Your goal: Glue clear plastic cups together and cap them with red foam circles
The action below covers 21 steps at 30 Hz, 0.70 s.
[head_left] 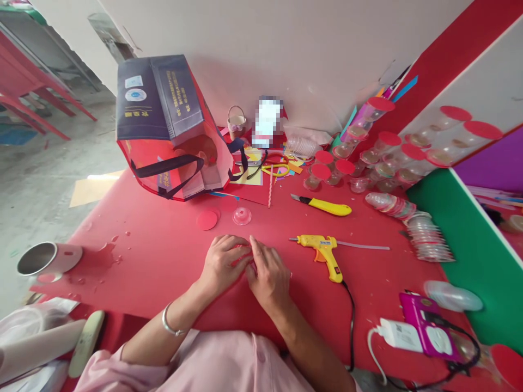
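Two bare hands over a red table (163, 272), seen from the wearer's head. The left hand (226, 264) and the right hand (268, 272) meet near the middle of the near side, fingers bent and fingertips close together; whether either grip is closed on something small cannot be told, since the fingers cover the space between them. A silver bracelet (166, 320) circles the left wrist. Just beyond the left hand lie a clear plastic dome (242, 216), set rim down, and, to its left, a flat red disc (207, 220) (a paler reddish piece shows beside it). To the right of the right hand, a yellow glue gun (322, 251) lies on its side with its nozzle to the left, a translucent glue stick (368, 246) projecting from its rear and its black cord (351, 316) running toward the near edge. Farther off are a yellow-handled cutter (329, 207) with its blade to the left, a twisted pink stick (270, 188), scissors (277, 172) among paper scraps, a small basket (236, 126) and a pixelated phone (266, 122) by the wall. At far left stands a large dark-and-red bag (143, 109); at near left, a metal cup (41, 258) beside wet-looking patches. Along the right side are clear cups with red discs (384, 142), stacked clear cups (429, 239) and, nearer, a purple power strip (427, 326) with a white charger (402, 335) attached.
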Motion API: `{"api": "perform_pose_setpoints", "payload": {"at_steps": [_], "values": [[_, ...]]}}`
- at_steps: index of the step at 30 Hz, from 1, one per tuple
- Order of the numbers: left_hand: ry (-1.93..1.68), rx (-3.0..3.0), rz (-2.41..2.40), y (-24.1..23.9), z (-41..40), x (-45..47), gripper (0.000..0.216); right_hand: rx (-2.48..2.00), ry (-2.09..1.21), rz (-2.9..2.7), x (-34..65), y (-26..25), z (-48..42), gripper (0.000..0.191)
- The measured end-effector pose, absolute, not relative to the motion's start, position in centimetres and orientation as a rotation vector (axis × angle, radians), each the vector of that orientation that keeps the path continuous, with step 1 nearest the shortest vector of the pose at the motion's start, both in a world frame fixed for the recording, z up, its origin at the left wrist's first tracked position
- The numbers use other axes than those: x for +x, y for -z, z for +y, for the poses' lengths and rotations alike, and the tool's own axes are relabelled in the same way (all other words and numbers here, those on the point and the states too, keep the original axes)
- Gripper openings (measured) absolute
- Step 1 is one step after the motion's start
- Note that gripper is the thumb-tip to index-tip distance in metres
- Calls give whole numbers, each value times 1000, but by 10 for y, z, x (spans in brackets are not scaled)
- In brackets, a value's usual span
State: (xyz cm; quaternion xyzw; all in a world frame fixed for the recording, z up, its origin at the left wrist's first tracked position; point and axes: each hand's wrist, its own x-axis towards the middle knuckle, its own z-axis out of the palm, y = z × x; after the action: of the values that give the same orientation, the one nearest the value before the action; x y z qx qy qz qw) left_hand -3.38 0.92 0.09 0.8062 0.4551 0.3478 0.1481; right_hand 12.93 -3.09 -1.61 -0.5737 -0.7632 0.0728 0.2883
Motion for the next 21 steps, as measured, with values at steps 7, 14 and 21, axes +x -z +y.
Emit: {"api": "perform_pose_setpoints", "payload": {"at_steps": [7,14,21], "values": [[-944,2263,1460,6,9,-36,30,-1420,-70,-2068,132,9,-31,57],[-1010,2291,1404,6,8,-34,27,-1296,124,-2143,133,0,-35,42],[-926,2353,1100,-19,17,-42,32,-1425,48,-2197,130,-10,-42,41]]}}
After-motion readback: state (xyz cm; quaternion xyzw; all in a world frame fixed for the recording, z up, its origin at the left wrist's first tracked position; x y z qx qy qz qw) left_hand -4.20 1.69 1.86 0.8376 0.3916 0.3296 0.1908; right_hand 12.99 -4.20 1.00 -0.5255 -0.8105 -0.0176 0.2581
